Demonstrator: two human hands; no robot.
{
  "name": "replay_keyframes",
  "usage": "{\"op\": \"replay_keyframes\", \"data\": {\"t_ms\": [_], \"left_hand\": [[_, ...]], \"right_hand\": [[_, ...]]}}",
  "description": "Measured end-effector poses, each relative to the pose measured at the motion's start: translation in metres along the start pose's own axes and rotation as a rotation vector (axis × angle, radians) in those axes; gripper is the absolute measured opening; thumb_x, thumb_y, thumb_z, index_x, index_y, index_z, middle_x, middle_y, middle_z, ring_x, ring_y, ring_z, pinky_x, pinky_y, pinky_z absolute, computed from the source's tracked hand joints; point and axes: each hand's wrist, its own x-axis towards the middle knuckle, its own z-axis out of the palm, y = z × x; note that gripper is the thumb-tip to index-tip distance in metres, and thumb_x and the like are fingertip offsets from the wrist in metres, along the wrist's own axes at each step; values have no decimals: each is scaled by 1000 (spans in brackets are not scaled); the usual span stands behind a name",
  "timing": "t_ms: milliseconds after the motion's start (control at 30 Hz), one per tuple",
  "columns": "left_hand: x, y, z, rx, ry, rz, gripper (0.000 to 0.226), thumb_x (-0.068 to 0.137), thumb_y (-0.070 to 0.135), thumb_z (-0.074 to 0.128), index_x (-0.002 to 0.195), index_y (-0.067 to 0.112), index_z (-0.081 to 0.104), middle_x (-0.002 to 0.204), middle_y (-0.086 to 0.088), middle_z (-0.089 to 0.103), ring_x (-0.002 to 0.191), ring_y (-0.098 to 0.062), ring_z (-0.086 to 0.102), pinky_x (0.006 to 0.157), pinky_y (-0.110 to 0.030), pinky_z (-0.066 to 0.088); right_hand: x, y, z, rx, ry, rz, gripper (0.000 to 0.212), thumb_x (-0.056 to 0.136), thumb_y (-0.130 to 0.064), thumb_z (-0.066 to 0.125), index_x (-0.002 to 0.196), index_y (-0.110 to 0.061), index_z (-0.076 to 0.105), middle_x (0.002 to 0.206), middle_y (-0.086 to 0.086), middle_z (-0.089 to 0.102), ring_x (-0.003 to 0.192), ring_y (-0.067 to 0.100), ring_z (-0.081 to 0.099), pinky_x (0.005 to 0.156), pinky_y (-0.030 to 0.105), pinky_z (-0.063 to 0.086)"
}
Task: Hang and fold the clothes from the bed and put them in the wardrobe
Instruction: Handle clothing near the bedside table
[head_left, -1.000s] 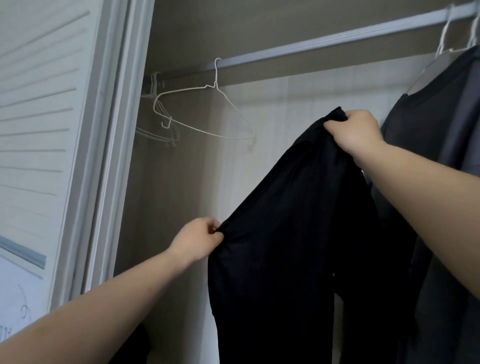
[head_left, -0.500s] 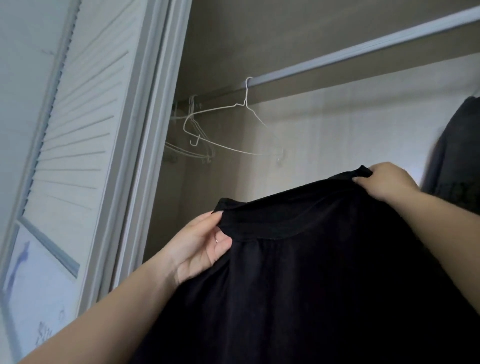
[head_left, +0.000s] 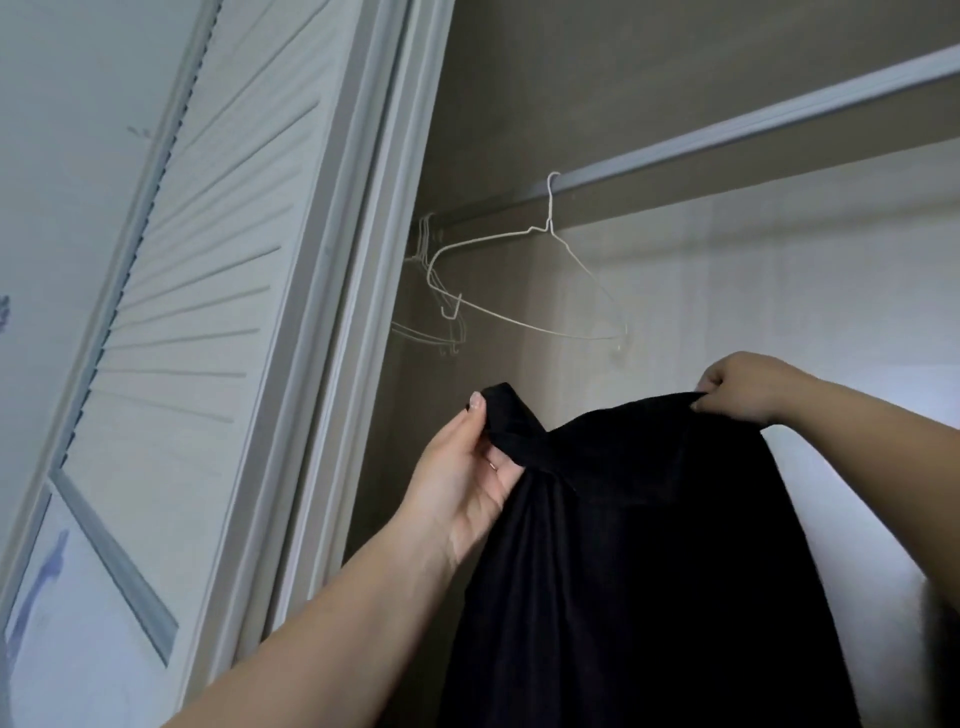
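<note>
We are looking up into the wardrobe, its beige back wall plain and its rail running upward to the right above both hands. To the left of the left hand stands the white slatted door, its frame edge running down close beside our left forearm. A white wire hanger hangs from the rail, above and between the hands, with bare wall all around it; a few more hangers bunch at the rail's left end against the door frame.

Our left hand grips one top corner of the black garment, thumb on the near side and fingers tucked behind the folded band, so that the corner sticks up just past the thumb tip. Our right hand is curled round the other top corner, higher and further right, knuckles toward the wall. The top edge of the garment is stretched between the two hands, and the rest hangs straight down out of view at the bottom. It sits below the hanger, not touching it, with open wall between the top edge and the hanger's bottom wire.
</note>
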Motion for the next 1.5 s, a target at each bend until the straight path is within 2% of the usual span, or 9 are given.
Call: {"op": "replay_keyframes", "data": {"t_ms": [100, 233, 433, 600, 733, 1000, 1133, 1300, 1500], "left_hand": [[18, 0, 6, 67, 54, 58, 21, 99, 18, 49, 87, 5, 62, 64, -5, 66, 54, -13, 65, 51, -27, 57], [35, -6, 16, 158, 194, 124, 23, 98, 23, 51, 88, 7, 65, 66, -6, 68, 58, -16, 65, 57, -27, 55], [34, -25, 2, 199, 312, 79, 22, 97, 25, 55, 103, 9, 68, 97, -11, 73, 95, -25, 68, 93, -38, 51], [41, -24, -1, 360, 476, 118, 15, 92, 17, 61, 85, 6, 68, 65, 3, 67, 91, -26, 64, 94, -34, 44], [41, -18, 3, 335, 425, 143, 21, 92, 18, 61, 72, 15, 67, 70, 3, 69, 91, -22, 66, 97, -31, 44], [49, -31, -12, 271, 339, 106, 23, 93, 21, 61, 95, 2, 73, 88, -13, 74, 94, -30, 68, 98, -42, 48], [44, -32, -13, 259, 246, 94, 23, 95, 20, 58, 90, 3, 74, 84, -13, 74, 85, -30, 70, 87, -41, 54], [33, -34, -12, 393, 68, -1, 12, 91, 18, 63, 88, 8, 70, 69, -6, 63, 59, -18, 59, 56, -23, 48], [27, -58, -19, 852, -48, -129, 11, 90, 3, 57, 94, 3, 66, 84, -18, 62, 76, -27, 59, 70, -33, 47]], "right_hand": [[15, -41, -2, 167, -57, -61, 16, 91, -23, 59, 86, -8, 63, 72, 1, 68, 66, 16, 66, 57, 23, 44], [38, -100, -20, 263, 278, -221, 28, 89, -39, 59, 107, -18, 62, 95, 3, 71, 96, 21, 67, 71, 26, 47], [59, -196, -15, 518, 233, -433, 72, 91, -55, 49, 149, -22, 24, 151, 6, 36, 137, 25, 37, 107, 29, 29], [81, -244, 15, 634, 110, -486, 94, 80, -59, 58, 151, -33, 2, 124, 7, 60, 103, 33, 64, 96, 42, 49], [84, -257, 16, 497, 233, -440, 65, 84, -54, 54, 138, -25, 34, 94, 6, 64, 67, 25, 68, 80, 42, 56], [77, -230, -7, 625, 491, -417, 11, 84, -21, 53, 79, -27, 45, 78, 0, 60, 81, 31, 66, 67, 32, 52], [51, -207, -16, 643, 437, -442, 16, 89, -14, 45, 101, -23, 53, 77, 0, 60, 60, 9, 64, 35, 11, 32], [-8, -145, -15, 754, 391, -442, 45, 91, -4, 38, 131, -17, 52, 116, -4, 61, 65, 15, 67, 80, 38, 56], [-91, -49, 1, 791, 372, -283, 46, 95, -1, 34, 129, -25, 55, 115, -13, 64, 50, 13, 64, 65, 22, 58]]}}
